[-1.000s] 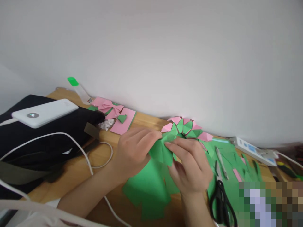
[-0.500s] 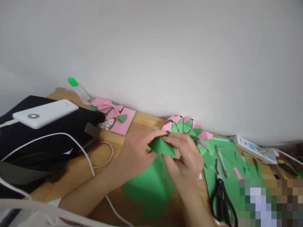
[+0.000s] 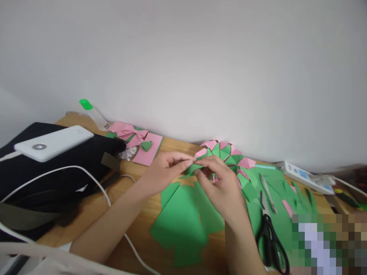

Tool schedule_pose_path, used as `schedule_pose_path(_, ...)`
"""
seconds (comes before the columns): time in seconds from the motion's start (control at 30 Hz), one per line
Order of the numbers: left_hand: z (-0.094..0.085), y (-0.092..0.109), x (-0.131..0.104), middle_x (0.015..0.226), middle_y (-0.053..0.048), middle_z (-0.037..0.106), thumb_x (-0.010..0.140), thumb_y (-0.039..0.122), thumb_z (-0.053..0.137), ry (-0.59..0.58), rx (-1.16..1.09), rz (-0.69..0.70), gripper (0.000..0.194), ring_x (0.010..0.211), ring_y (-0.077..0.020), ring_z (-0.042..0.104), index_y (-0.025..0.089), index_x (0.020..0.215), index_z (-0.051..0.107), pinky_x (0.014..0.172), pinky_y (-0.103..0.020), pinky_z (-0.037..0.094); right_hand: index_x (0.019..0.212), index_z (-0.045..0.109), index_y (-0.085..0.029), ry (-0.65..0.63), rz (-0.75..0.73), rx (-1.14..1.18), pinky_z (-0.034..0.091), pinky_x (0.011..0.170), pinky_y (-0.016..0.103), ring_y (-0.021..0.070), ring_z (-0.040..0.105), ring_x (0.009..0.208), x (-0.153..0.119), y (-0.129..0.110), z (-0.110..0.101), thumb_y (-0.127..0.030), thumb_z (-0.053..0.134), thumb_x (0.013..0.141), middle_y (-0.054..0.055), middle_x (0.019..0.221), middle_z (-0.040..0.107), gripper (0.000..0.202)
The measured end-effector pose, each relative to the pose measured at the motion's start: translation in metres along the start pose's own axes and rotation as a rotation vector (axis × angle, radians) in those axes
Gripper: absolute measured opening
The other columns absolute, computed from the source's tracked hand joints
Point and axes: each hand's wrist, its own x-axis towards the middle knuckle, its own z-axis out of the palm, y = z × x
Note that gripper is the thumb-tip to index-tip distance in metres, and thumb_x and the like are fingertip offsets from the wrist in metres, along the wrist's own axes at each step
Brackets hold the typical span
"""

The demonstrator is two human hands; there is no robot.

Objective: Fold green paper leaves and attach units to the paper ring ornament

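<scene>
Between my two hands is a small piece of green paper (image 3: pixel 189 170), held up over the table. My left hand (image 3: pixel 164 172) pinches its left side, thumb against fingers. On the right side my right hand (image 3: pixel 219 182) grips it with thumb and bent fingers. Part of the paper is hidden behind the fingers. Below lie several loose green paper sheets (image 3: pixel 183 219), overlapping on the wooden table. Just behind my right hand stands a ring of folded pink and green paper (image 3: pixel 225 151), partly covered by the hand.
At the right, black-handled scissors (image 3: pixel 271 242) and a slim craft knife (image 3: pixel 268 193) rest on green paper, near a power strip (image 3: pixel 306 177). At left, a white power bank (image 3: pixel 54 142) with a cable lies on a black bag (image 3: pixel 94 168). A green-capped glue bottle (image 3: pixel 96 116) leans by the wall.
The green paper has been turned from a broad face to a more edge-on view. Both thumbs have come up onto it, and my hands have shifted slightly.
</scene>
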Motion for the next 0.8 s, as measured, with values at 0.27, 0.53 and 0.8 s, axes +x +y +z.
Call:
schedule_pose_path(0.27,0.001,-0.001,0.001,0.087,-0.005,0.078,0.082,0.030,0.064,0.062,0.123,0.055,0.017,0.082,-0.0189,0.071,0.017,0.087,0.075,0.073,-0.028,0.057,0.093,0.068,-0.019,-0.082,0.146,0.108,0.047,0.057,0.025,0.0132,0.061,0.061,0.001,0.008,0.004,-0.021,0.051,0.083,0.001,0.075,0.070,0.020)
schedule_pose_path(0.53,-0.003,-0.005,0.005,0.081,-0.004,0.077,0.073,0.024,0.071,0.044,0.077,-0.026,0.009,0.078,-0.0193,0.072,0.016,0.077,0.072,0.073,-0.029,0.058,0.087,0.066,-0.018,-0.056,0.251,0.113,0.045,0.052,0.024,0.0124,0.057,0.054,0.002,0.015,0.005,-0.019,0.058,0.076,-0.002,0.065,0.063,0.013)
schedule_pose_path(0.8,-0.010,-0.006,0.008,0.080,-0.004,0.077,0.073,0.024,0.069,0.024,0.040,-0.035,0.011,0.076,-0.0178,0.072,0.016,0.080,0.071,0.069,-0.027,0.058,0.108,0.065,-0.020,0.085,0.247,0.171,0.053,0.067,0.031,0.0163,0.064,0.079,0.003,0.022,0.002,-0.032,0.057,0.087,0.008,0.104,0.069,0.026)
